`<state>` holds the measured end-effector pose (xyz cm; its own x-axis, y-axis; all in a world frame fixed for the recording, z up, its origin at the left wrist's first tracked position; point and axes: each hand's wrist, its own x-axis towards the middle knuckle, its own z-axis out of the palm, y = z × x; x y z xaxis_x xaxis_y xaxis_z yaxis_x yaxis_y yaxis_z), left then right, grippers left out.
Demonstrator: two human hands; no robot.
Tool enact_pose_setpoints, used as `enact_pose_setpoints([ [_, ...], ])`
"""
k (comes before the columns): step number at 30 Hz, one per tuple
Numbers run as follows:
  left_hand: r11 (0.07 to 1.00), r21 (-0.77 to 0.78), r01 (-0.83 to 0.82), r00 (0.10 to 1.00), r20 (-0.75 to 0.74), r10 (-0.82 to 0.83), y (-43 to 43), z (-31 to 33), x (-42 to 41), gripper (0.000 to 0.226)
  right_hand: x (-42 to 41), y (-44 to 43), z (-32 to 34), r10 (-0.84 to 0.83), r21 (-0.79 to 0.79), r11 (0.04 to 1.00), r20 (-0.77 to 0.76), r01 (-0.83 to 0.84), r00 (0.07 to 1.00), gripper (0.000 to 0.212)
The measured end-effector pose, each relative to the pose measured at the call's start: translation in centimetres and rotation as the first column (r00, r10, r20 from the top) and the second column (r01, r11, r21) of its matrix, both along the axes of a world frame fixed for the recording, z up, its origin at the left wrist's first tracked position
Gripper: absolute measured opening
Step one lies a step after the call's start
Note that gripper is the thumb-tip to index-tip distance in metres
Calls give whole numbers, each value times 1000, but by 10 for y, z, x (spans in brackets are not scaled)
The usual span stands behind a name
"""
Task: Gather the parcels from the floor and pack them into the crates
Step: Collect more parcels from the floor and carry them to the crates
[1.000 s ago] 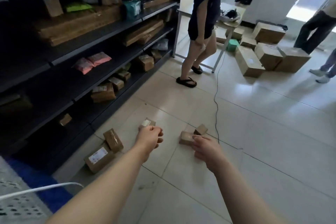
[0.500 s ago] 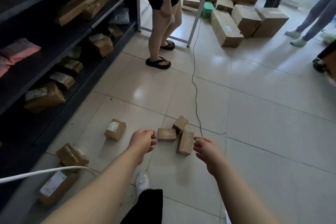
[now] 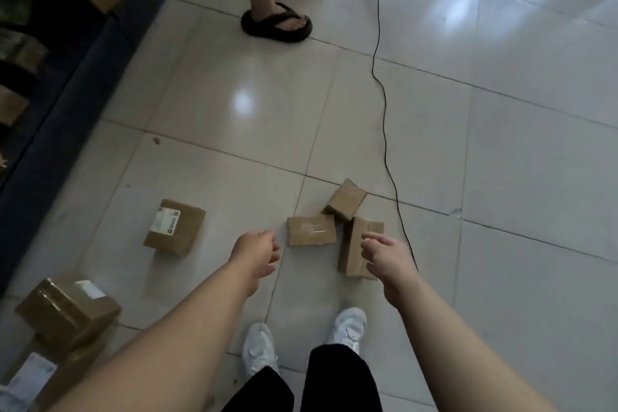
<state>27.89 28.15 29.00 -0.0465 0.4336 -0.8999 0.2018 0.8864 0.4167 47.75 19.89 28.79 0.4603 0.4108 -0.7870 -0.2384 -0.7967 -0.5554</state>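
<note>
Both hands are hanging above the floor, gripping nothing: the left hand (image 3: 257, 252) and the right hand (image 3: 384, 256) are loosely curled and relaxed. The right is hovering over the long parcel (image 3: 351, 254), and the left is waiting just beside the flat parcel (image 3: 311, 230). Each hand should be taking one small box across its short sides while avoiding the black cable (image 3: 384, 130) running just right of them. These plain brown taped boxes are lying huddled on the tiles with a tilted parcel (image 3: 346, 200), seemingly touching, though blur is hiding the edges. A labelled parcel (image 3: 175, 227) is sitting apart, leftward. No crate is showing.
</note>
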Motion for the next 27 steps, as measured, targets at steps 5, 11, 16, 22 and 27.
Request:
enact_pose_setpoints([
  [5, 999, -42, 24, 999, -32, -26, 19, -120, 18, 25, 6, 38, -122, 77, -78, 994, 38, -74, 996, 26],
  [11, 994, -9, 110, 991, -71, -110, 43, -237, 39, 21, 12, 62, -239, 214, -149, 966, 18, -209, 977, 50],
  [16, 994, 22, 103, 993, -52, -102, 46, -289, 54, 22, 11, 69, -292, 161, -133, 978, -35, -164, 986, 47],
  [22, 998, 3, -69, 996, -56, 69, 34, -290, 33, 24, 10, 60, -291, -46, -138, 990, -148, 25, 988, 17],
  [27, 998, 42, -47, 987, -155, 53, 32, -285, 17, 21, -4, 64, -283, 4, -78, 997, -181, -18, 984, 40],
])
